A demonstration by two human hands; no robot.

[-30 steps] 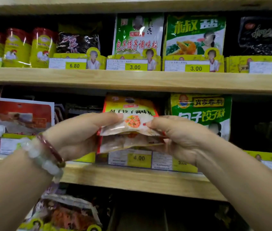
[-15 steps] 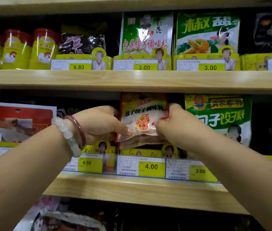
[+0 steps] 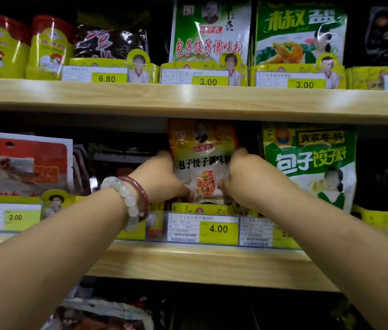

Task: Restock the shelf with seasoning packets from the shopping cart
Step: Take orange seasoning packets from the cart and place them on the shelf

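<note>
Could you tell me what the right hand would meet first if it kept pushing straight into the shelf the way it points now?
Probably nothing solid at first: the right hand points into the dark gap beside the green packet; depth there is unclear.

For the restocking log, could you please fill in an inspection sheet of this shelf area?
Surface: middle wooden shelf, yellow price-tag rail along its front.
Job's things: seasoning packet upright above the 4.00 tag.
Clutter: green packet to its right; yellow tins on the upper shelf.
Grippers: left hand and right hand grip the packet's sides.
Cables: nothing seen.
Surroundings: bracelets on left wrist; cart not in view.
</note>
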